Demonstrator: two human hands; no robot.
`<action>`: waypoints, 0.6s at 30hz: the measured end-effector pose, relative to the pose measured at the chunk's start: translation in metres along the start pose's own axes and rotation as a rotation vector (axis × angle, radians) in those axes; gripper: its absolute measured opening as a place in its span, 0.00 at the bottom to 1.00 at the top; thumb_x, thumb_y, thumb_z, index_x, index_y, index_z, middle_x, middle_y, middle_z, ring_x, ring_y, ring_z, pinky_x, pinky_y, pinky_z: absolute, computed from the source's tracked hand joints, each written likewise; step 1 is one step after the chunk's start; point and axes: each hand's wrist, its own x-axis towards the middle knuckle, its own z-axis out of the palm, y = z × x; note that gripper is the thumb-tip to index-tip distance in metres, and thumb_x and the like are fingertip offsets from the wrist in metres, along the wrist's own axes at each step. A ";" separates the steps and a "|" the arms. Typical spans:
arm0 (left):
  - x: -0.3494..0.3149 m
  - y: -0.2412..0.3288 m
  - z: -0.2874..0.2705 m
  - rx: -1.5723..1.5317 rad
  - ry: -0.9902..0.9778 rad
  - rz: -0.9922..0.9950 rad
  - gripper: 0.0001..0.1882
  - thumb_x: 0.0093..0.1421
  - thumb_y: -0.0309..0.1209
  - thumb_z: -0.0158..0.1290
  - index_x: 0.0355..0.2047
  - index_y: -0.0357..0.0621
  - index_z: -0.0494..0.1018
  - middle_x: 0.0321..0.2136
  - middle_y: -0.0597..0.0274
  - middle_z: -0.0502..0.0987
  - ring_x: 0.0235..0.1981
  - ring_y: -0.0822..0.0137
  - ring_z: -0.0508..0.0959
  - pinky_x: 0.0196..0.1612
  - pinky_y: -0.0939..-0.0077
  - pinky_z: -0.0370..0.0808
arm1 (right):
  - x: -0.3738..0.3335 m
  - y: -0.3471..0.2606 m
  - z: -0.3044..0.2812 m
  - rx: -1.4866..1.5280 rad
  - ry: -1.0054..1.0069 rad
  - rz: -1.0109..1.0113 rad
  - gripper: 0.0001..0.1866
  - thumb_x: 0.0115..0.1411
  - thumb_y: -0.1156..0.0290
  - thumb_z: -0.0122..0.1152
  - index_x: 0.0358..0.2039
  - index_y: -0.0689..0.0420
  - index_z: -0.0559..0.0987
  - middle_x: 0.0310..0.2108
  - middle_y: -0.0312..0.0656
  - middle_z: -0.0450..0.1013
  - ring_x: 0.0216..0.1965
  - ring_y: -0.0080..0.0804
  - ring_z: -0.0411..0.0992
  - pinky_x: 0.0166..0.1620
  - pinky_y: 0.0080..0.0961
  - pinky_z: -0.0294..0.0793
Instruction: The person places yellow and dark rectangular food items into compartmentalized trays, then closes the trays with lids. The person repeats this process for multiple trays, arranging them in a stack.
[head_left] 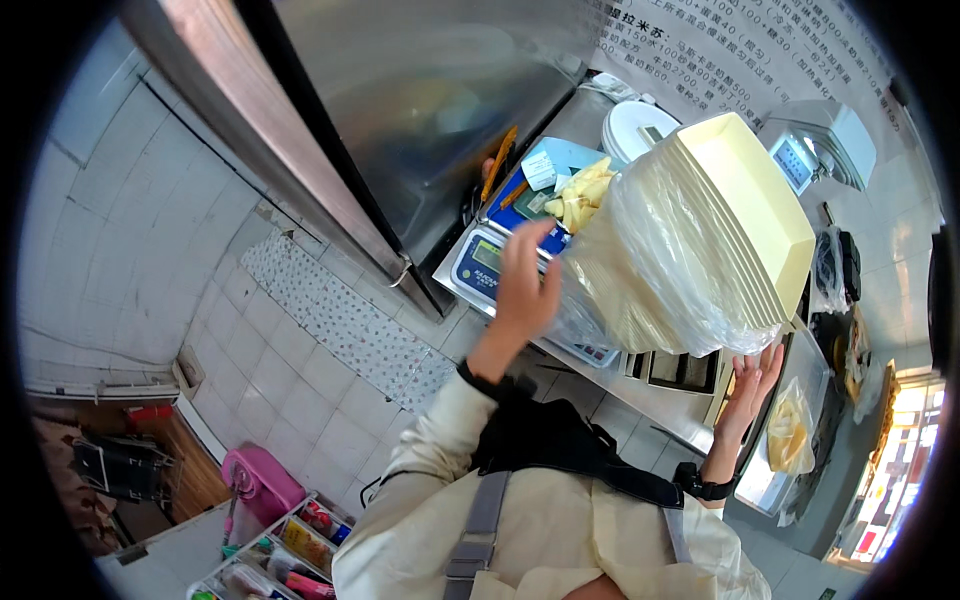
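Observation:
A tall stack of cream rectangular trays (750, 190), partly wrapped in a clear plastic bag (650, 240), stands tilted over the metal counter. My left hand (525, 285) is beside the bag's left side, fingers apart, in front of a digital scale (482, 262); whether it touches the bag I cannot tell. Below the stack's lower right edge, my right hand (745, 390) is raised with its fingers stretched out, the fingertips close to the trays. Neither hand is closed around anything. Pale yellow, finger-shaped pieces (582, 195) lie behind the stack.
A steel fridge (400, 110) stands at the left of the counter (660, 405). Behind the stack are a round white scale (638, 128) and a device with a lit screen (795, 160). A bag of yellow food (790, 430) lies at right; a pink bin (262, 482) stands lower left.

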 end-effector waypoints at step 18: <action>0.201 -0.190 0.147 0.299 -1.079 0.019 0.59 0.44 0.51 0.62 0.64 0.35 0.38 0.54 0.31 0.62 0.58 0.43 0.62 0.57 0.59 0.63 | -0.113 -0.021 -0.070 -0.479 0.343 -0.216 0.11 0.59 0.84 0.42 0.35 0.65 0.76 0.33 0.45 0.74 0.22 0.24 0.69 0.27 0.17 0.69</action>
